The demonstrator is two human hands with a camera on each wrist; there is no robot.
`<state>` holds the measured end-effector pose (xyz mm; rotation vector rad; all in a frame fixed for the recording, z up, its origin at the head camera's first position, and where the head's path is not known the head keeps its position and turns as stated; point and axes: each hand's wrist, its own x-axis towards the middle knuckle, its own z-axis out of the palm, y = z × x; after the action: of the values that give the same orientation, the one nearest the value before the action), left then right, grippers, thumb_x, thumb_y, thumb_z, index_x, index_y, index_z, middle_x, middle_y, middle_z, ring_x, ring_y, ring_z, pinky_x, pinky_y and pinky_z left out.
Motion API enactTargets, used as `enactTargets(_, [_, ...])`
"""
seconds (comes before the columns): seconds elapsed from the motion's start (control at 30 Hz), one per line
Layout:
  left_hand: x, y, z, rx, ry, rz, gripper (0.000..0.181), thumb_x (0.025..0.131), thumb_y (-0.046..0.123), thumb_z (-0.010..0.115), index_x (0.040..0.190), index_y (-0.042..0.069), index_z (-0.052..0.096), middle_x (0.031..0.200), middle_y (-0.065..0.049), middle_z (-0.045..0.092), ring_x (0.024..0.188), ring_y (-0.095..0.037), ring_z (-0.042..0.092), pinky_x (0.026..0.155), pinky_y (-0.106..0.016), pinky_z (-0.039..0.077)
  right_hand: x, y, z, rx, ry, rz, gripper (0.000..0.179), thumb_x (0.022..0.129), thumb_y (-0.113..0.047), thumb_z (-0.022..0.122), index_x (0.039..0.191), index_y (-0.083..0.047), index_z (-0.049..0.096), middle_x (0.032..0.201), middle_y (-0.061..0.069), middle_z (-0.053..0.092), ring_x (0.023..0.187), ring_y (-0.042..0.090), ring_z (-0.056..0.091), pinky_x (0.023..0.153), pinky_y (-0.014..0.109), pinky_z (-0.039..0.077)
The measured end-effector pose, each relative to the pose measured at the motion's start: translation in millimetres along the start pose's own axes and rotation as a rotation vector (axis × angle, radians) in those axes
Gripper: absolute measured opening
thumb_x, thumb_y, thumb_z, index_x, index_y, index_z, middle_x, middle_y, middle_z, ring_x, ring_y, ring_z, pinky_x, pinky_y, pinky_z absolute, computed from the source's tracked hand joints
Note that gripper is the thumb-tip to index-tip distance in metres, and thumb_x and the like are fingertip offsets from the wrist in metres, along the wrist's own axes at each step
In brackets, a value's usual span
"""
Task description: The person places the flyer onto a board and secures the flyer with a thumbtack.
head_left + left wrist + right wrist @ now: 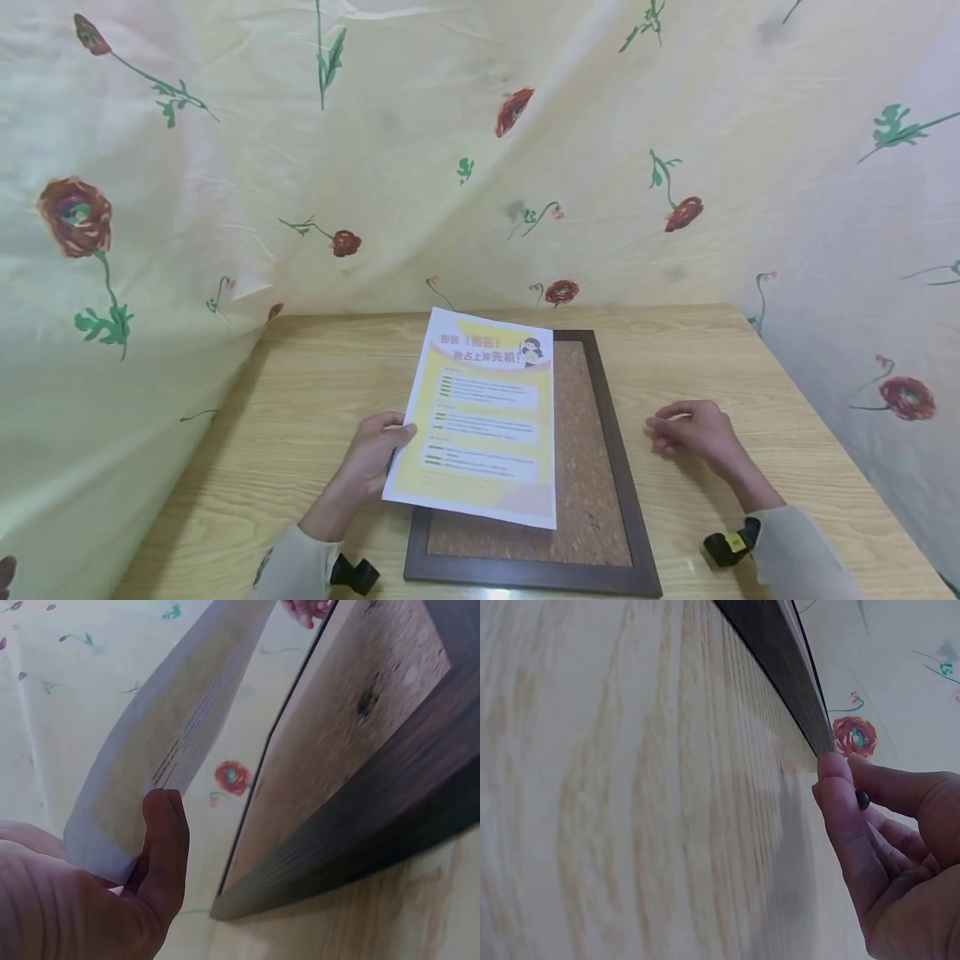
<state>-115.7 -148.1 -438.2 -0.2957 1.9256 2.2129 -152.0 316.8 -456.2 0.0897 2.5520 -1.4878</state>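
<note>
A printed paper sheet [487,425], yellow and white with rows of text and a cartoon figure, is tilted over the left part of a cork board [585,425] with a dark frame. My left hand [381,450] pinches its left edge near the bottom corner, thumb on the printed face. In the left wrist view the sheet bends and stands apart from the board. Right of the board, my right hand [697,433] is held above the table. Its thumb and fingertips pinch a small dark round-headed piece [863,799], mostly hidden by the fingers.
The board lies on a light wood-grain table [300,383]. A cream cloth with red flowers [420,150] hangs behind the table and along both sides. Each wrist wears a small black camera, such as the right wrist camera [727,547].
</note>
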Motion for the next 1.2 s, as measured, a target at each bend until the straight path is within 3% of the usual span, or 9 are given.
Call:
enactTargets(0.2, [1.2,-7.0,13.1,-0.010,-0.020,-0.023,0.021,0.099,-0.003,0.049,0.116,-0.016,0.052,0.110,-0.027,0.066,0.097,-0.034,0.069,0.078,-0.040,0.058,1.0,-1,1,-0.018,0.001,0.016,0.027,0.092,-0.014,0.070,0.093,0.008,0.053,0.071,0.015,0.071,0.064,0.024,0.071,0.057,0.034,0.059])
enactTargets(0.43, [3.9,-15.7,28.6,0.021,-0.060,-0.030,0.025,0.099,-0.002,0.048,0.119,-0.018,0.052,0.114,-0.027,0.065,0.103,-0.036,0.067,0.081,-0.041,0.057,1.6,1,0,-0.058,0.024,-0.001,0.038,0.093,-0.029,0.071,0.082,0.003,0.055,0.067,0.011,0.068,0.058,0.019,0.066,0.052,0.032,0.056])
enactTargets(0.67, [4.1,-21.4,37.5,0.133,-0.029,-0.075,0.022,0.099,0.001,0.052,0.115,-0.014,0.055,0.107,-0.019,0.068,0.098,-0.030,0.069,0.078,-0.037,0.058,2.2,3,-1,-0.072,0.035,-0.043,0.037,0.095,-0.027,0.069,0.083,0.008,0.064,0.065,0.010,0.067,0.056,0.017,0.063,0.050,0.031,0.055])
enactTargets(0.97, [1.1,-25.6,39.7,0.162,-0.058,-0.085,0.028,0.100,0.005,0.053,0.119,-0.014,0.053,0.100,-0.018,0.069,0.091,-0.030,0.071,0.074,-0.038,0.059,2.0,2,-6,-0.156,0.074,-0.066,0.039,0.095,-0.033,0.067,0.080,0.003,0.069,0.063,0.006,0.062,0.053,0.014,0.056,0.046,0.026,0.047])
enactTargets(1.2, [0.8,-30.2,41.2,0.185,-0.080,-0.083,0.028,0.099,0.005,0.053,0.119,-0.016,0.053,0.095,-0.017,0.069,0.086,-0.031,0.072,0.071,-0.038,0.060,0.1,-5,-9,-0.136,0.073,-0.094,0.036,0.095,-0.028,0.068,0.087,0.008,0.068,0.062,0.005,0.061,0.052,0.013,0.055,0.047,0.025,0.047])
